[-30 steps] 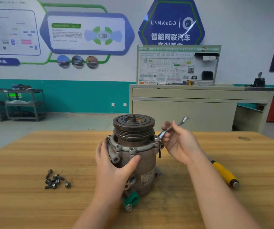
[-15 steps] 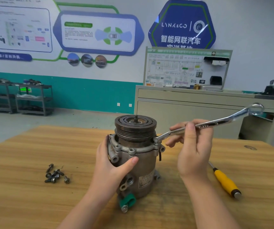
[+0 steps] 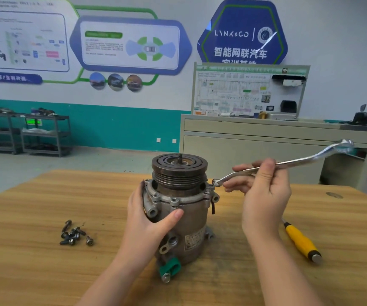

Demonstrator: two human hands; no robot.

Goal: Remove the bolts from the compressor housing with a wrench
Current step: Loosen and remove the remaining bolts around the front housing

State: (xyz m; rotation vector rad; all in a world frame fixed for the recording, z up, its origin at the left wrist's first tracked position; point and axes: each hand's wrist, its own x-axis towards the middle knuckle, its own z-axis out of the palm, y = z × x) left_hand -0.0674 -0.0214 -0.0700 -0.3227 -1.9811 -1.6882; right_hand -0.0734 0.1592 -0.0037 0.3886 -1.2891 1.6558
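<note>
The left hand wraps around the left side of the compressor housing, thumb pressed across its front just below the flange. The right hand grips the shank of a ring wrench, thumb over the top and fingers curled beneath. The wrench's near end sits at a bolt on the right edge of the housing flange, while its far ring end angles up and away to the right. The compressor stands upright near the middle of the wooden table, its grooved pulley on top and a green cap low at its front. To the left, well apart from the housing, lies a small cluster of loose bolts. To the right, near the right forearm, a yellow-handled screwdriver lies on the table.
</note>
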